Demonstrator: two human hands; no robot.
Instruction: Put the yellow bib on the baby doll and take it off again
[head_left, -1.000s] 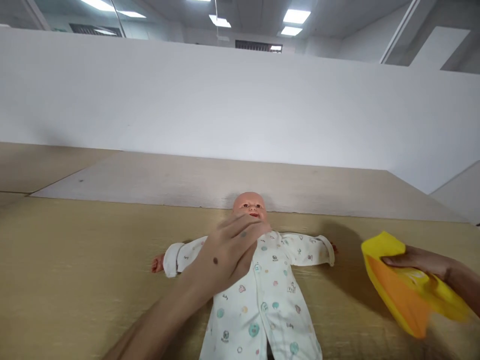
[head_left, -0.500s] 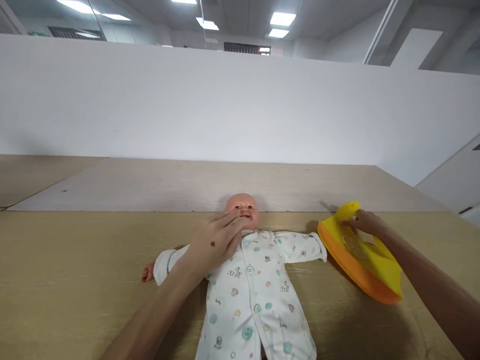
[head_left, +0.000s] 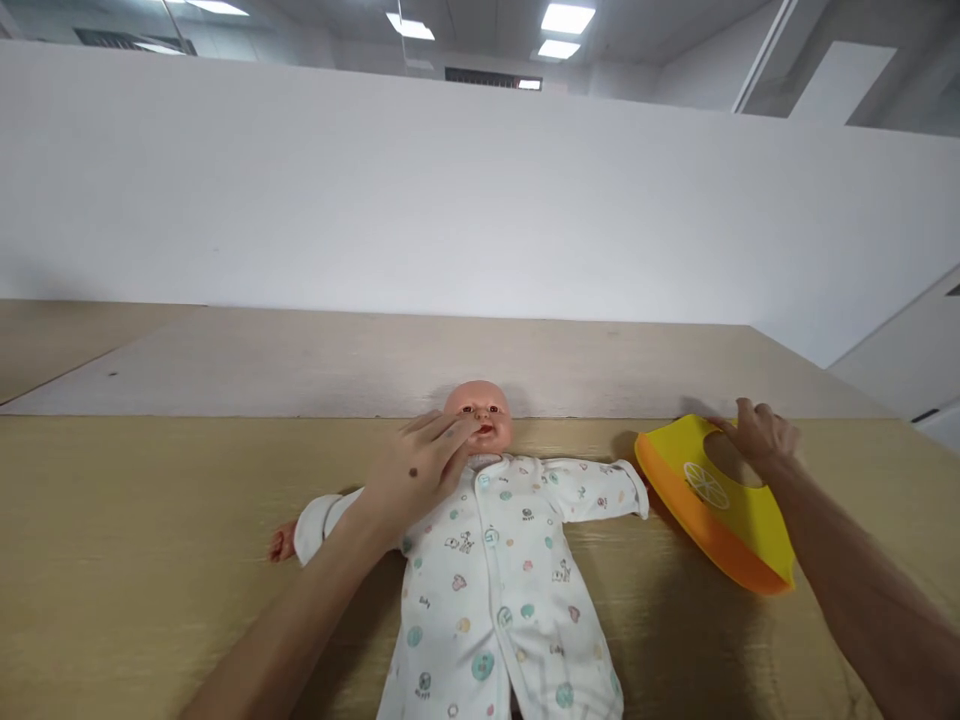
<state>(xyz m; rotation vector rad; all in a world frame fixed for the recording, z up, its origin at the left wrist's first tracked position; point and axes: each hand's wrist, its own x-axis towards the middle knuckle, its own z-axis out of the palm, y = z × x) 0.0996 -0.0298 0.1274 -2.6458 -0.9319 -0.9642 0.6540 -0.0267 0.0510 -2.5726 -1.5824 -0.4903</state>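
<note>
- Yellow bib [head_left: 739,515] with an orange lip [head_left: 697,528] is on the counter [head_left: 150,580], right side of the frame. It's just beside the cuff [head_left: 639,490] of the doll [head_left: 517,580], so that gap's tight; can't tell if they touch.
- Widest stretch of counter runs from the doll out to the left edge of the frame.
- Seam [head_left: 225,416] crosses mid-frame around the doll's head, then a pale strip [head_left: 375,360] goes back to the white partition [head_left: 480,200], which walls off the far side.
- Right hand [head_left: 765,440] is at the bib's neck opening, thumb by the rim; can't tell if it's pinching or just resting.
- Left hand [head_left: 420,465] has fingers stretched over the doll's cheek, around centre frame; can't see whether it's gripping.
- Stuff in the way: left forearm [head_left: 300,610] crosses one sleeve, lower left; right forearm [head_left: 862,590] covers the lower right.
</note>
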